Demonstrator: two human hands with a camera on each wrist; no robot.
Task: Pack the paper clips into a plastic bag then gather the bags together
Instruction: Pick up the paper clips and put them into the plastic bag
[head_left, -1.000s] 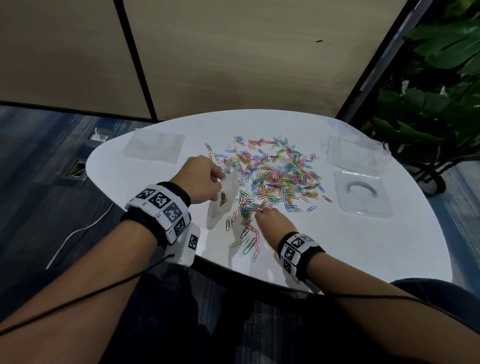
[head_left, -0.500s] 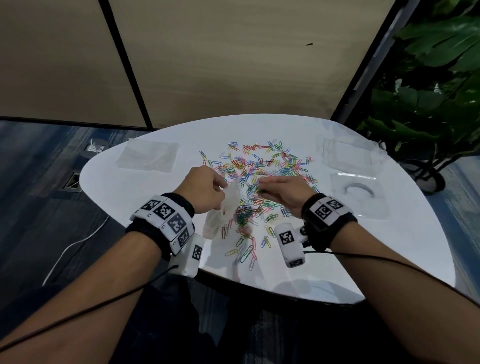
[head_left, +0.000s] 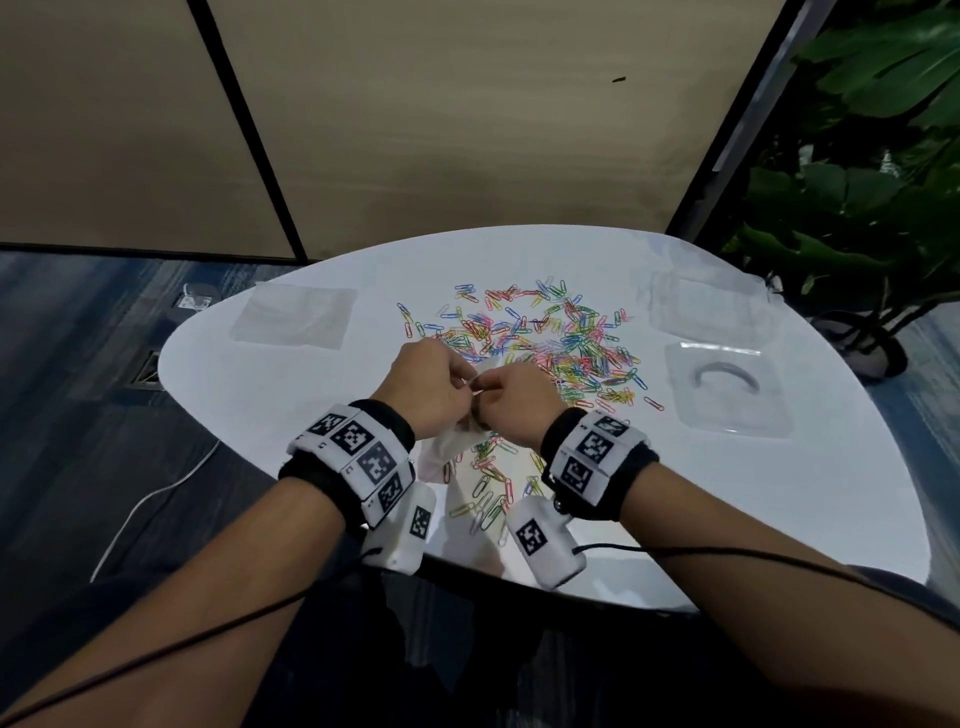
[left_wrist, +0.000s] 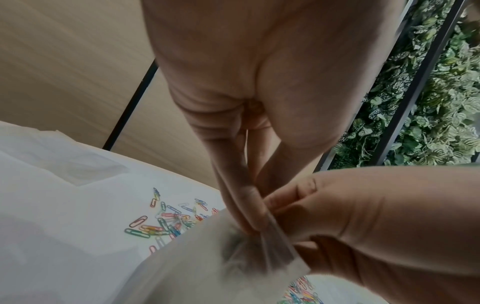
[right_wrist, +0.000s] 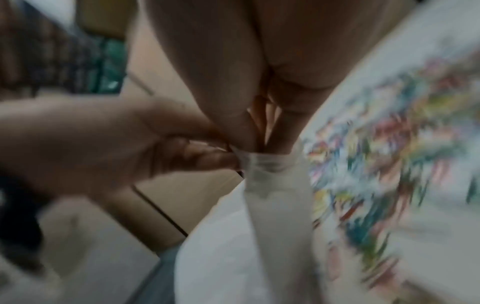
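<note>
My right hand (head_left: 511, 400) has left the paper clips (head_left: 561, 338) at twelve o'clock and joined my left hand (head_left: 428, 384); both now pinch the plastic bag (head_left: 441, 452) mouth, probably dropping clips inside.

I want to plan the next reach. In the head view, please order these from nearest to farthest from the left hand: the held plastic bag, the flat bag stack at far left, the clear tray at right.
1. Plastic bag, pinched by the left hand.
2. Flat bag stack, left, farther back.
3. Clear tray, across the table, right.
</note>
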